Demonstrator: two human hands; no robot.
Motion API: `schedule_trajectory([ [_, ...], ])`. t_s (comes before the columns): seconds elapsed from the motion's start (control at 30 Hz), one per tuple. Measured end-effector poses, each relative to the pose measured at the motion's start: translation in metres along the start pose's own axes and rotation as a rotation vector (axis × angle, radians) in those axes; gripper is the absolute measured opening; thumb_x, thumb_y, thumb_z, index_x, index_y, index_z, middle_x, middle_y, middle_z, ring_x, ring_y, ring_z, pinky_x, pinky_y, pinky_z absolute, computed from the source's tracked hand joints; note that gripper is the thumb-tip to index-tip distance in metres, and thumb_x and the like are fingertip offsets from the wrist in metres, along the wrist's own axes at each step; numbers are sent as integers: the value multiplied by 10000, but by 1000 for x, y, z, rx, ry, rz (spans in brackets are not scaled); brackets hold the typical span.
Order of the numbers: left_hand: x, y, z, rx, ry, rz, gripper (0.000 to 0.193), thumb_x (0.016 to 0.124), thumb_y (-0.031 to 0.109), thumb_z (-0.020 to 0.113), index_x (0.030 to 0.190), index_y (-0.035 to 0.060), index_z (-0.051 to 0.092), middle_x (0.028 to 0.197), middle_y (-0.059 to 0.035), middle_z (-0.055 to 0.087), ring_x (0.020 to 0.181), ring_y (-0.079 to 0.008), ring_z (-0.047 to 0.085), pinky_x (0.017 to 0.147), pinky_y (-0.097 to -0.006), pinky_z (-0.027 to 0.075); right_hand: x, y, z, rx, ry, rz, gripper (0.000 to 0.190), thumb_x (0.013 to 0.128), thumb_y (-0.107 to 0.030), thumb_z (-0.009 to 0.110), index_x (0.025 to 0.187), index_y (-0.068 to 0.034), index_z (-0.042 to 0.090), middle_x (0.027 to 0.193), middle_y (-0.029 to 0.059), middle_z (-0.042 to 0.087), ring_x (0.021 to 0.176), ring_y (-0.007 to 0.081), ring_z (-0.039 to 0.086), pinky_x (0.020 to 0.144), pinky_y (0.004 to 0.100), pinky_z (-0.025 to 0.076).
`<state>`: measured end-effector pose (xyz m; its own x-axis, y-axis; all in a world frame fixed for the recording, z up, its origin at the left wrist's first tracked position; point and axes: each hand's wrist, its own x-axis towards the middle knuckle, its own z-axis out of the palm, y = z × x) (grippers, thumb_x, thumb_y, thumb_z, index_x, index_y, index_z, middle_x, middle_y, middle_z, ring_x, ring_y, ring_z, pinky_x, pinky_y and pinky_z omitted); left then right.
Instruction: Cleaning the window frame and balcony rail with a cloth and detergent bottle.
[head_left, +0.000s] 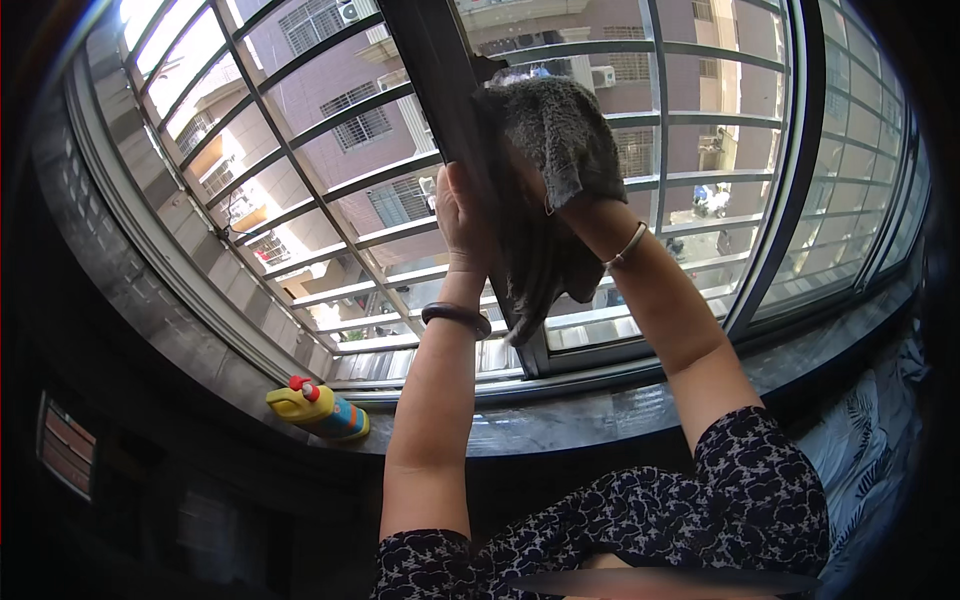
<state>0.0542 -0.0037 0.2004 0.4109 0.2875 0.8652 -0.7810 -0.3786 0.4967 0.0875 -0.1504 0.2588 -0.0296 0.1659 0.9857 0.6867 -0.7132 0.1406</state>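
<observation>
My left hand (463, 217) is raised against the dark upright frame (442, 82) of a sliding window, fingers around its edge. A dark bangle circles that wrist. To its right, a grey fluffy cloth (559, 139) covers most of my right hand (529, 180), which presses it to the same frame and the edge of the glass. The cloth hangs down along the frame, and a light bangle sits on my right wrist. The fingers of my right hand are hidden by the cloth.
A yellow plastic bottle with a red cap (330, 412) stands on the grey stone windowsill (559, 421) at the lower left. Metal security bars (289, 150) run outside the window. More sliding panes are on the right, above a leaf-patterned fabric (862, 450).
</observation>
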Motion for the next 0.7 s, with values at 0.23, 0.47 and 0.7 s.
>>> schedule_trajectory([
  [0.23, -1, -1, -5, 13, -94, -5, 603, 1077, 518, 282, 1058, 6, 599, 923, -65, 619, 854, -145, 560, 786, -303, 457, 20, 14, -1, -65, 78, -65, 321, 876, -289, 643, 1158, -142, 692, 1097, 119, 687, 1037, 322, 628, 926, 429, 494],
  [0.47, -1, -1, -1, 19, -43, -19, 609, 1075, 523, 283, 1016, 1, 590, 887, -61, 603, 850, -154, 538, 804, -313, 437, 93, -25, -46, -195, 318, -49, 242, 918, -228, 582, 1006, -29, 687, 986, 153, 699, 962, 349, 649, 898, 455, 502],
  [0.7, -1, 4, 0, 56, 21, 48, 564, 1070, 506, 306, 824, 28, 478, 706, -115, 457, 666, -248, 467, 656, -403, 399, 90, -34, -63, -25, -37, 108, 239, 925, -242, 575, 954, -46, 707, 909, 164, 703, 883, 357, 665, 813, 453, 531],
])
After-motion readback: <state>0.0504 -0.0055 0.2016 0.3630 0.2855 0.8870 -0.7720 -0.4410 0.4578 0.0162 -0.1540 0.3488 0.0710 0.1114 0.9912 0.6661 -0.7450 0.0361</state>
